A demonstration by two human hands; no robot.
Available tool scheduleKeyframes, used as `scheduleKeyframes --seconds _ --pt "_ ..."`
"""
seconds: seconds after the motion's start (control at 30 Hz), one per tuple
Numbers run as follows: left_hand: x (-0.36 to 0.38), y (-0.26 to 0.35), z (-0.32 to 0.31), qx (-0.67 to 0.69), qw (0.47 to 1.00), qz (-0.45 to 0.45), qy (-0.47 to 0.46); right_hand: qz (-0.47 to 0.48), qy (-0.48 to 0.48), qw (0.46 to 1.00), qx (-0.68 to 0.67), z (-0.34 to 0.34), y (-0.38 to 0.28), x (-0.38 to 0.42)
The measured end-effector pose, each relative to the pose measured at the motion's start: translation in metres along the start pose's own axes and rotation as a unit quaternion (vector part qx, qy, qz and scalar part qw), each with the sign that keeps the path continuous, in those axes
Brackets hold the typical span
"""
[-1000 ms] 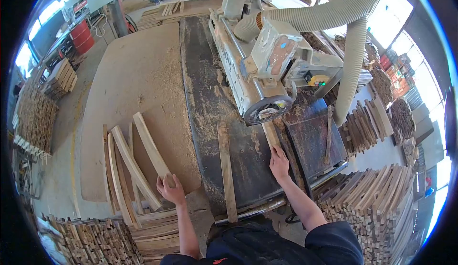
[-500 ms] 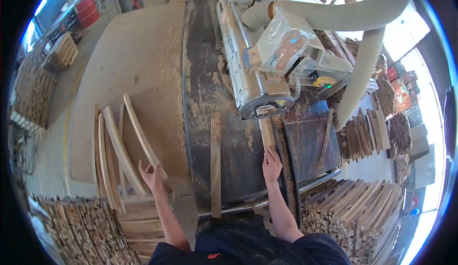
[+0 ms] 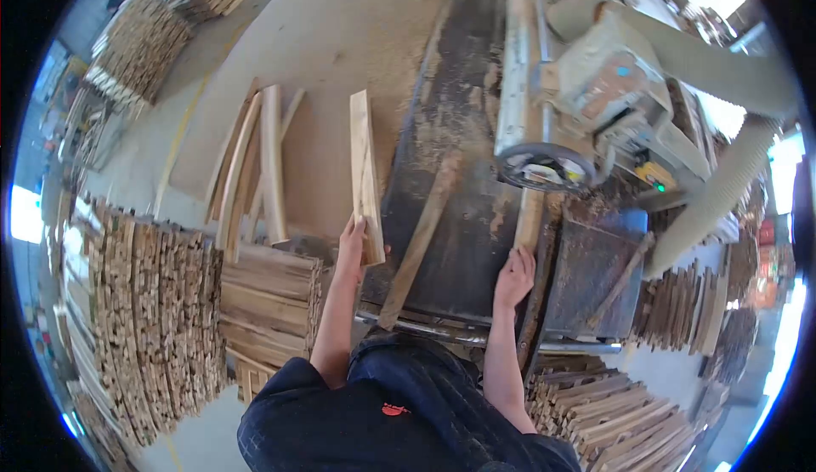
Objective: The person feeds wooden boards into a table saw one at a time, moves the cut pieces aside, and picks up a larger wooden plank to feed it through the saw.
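My left hand point(image 3: 354, 241) is closed round the lower end of a pale wooden strip point(image 3: 363, 157), which points away from me at the machine table's left edge. My right hand point(image 3: 514, 278) has its fingers bent against the near end of another wooden strip point(image 3: 529, 221). That strip's far end disappears under the handwheel point(image 3: 546, 167) of a white woodworking machine point(image 3: 612, 72). Between my hands, a darker wooden strip point(image 3: 421, 238) lies at a slant on the dark machine table point(image 3: 463, 251). Part of each hand's grip is hidden.
Several wooden strips point(image 3: 270, 166) lie on the brown side surface at left. Tall stacks of wood point(image 3: 157, 319) stand at lower left, with another pile point(image 3: 603, 417) at lower right. A ribbed hose point(image 3: 701, 208) hangs at right, above a side table point(image 3: 595, 259).
My left hand has lifted a wooden strip away from the others and brought it right. My right hand remains at its strip's end. The view has turned left and down.
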State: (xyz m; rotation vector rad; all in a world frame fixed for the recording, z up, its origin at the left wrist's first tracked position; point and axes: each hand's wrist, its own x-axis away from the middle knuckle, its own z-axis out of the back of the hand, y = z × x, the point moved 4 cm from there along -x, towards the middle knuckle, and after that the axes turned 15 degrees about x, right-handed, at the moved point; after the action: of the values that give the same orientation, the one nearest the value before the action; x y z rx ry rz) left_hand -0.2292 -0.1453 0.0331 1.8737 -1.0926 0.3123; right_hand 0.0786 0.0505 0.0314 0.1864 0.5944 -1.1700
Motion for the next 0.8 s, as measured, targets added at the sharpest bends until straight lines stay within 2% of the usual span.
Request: scheduleKeyframes --seconds 0.07,0.13,0.2,0.33,0.4,0.43,0.53,0.8 --pt "0.008 -0.019 -0.010 -0.092 0.992 -0.075 -0.032 -0.016 0.010 0.999 -0.050 0.008 -0.001 0.000" --pt "0.020 -0.041 -0.025 -0.105 0.990 -0.082 -0.054 -0.015 0.003 0.997 -0.069 0.010 0.000 0.000" --pt "0.034 -0.051 -0.039 -0.147 0.982 -0.120 -0.015 0.025 0.003 0.997 -0.069 0.015 -0.003 -0.004" --pt "0.041 -0.057 -0.055 -0.150 0.983 -0.098 -0.045 0.027 -0.028 0.995 -0.087 0.013 -0.001 -0.003" --pt "0.055 -0.051 -0.066 -0.203 0.972 -0.121 -0.016 0.019 -0.027 0.996 -0.081 0.007 0.004 -0.001" --pt "0.049 -0.054 -0.063 -0.206 0.967 -0.143 -0.035 0.028 -0.032 0.996 -0.077 0.004 0.004 0.002" --pt "0.044 -0.058 -0.057 -0.205 0.973 -0.109 -0.022 0.005 -0.043 0.995 -0.092 0.005 0.004 -0.001" --pt "0.041 -0.058 -0.065 -0.207 0.972 -0.108 0.023 0.005 -0.025 0.995 -0.092 0.000 0.003 -0.006"
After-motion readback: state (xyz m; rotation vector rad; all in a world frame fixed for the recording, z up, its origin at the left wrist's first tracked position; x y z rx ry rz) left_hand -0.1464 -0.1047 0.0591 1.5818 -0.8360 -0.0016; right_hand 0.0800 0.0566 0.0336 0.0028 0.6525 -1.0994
